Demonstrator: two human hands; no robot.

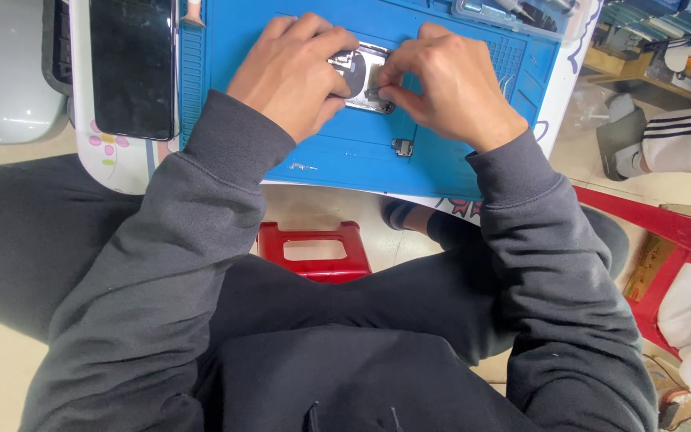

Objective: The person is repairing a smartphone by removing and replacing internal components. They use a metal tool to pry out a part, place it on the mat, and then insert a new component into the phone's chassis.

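Note:
Both hands rest on a blue work mat [441, 164] and close around an opened phone body [365, 76] with shiny metal inside. My left hand [293, 72] covers its left side, fingers curled over the top edge. My right hand [449, 84] pinches at its right edge with thumb and fingertips. Most of the phone body is hidden under the two hands. A small dark part [402, 147] lies loose on the mat just below the hands.
A separate dark phone screen [133, 68] lies to the left on a small white table [117, 164]. A clear tray of tools [513, 14] sits at the mat's far edge. A red stool [316, 252] stands below. Another person [681, 144] sits at right.

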